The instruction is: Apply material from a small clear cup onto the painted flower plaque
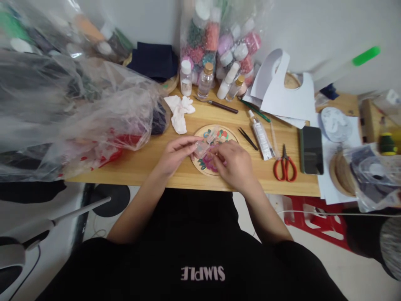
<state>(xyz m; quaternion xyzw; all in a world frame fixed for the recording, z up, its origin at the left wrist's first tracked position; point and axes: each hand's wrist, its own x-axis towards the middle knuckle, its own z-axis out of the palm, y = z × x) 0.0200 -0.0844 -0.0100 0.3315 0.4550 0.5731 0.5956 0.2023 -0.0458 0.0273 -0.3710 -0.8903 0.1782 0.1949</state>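
Note:
My left hand (pixel 175 155) grips a small clear plastic box (pixel 201 149) between thumb and fingers. Part of the box looks like a raised lid, tilted up toward the back. Close by on its right, my right hand (pixel 235 164) has its fingers curled together in a pinch; what they hold, if anything, is hidden. Below both hands lies a round wooden disc (pixel 196 164) with a colourful flower design, partly covered by the hands and the box. Black tweezers (pixel 248 139) rest just right of the disc.
A white glue tube (pixel 262 138), red-handled scissors (pixel 285 167) and a phone (pixel 312 149) lie to the right. Behind are crumpled tissue (pixel 179 113), a dark-handled tool (pixel 223 106) and a corked bottle (pixel 205 81). A large plastic bag (pixel 125 104) covers the left side.

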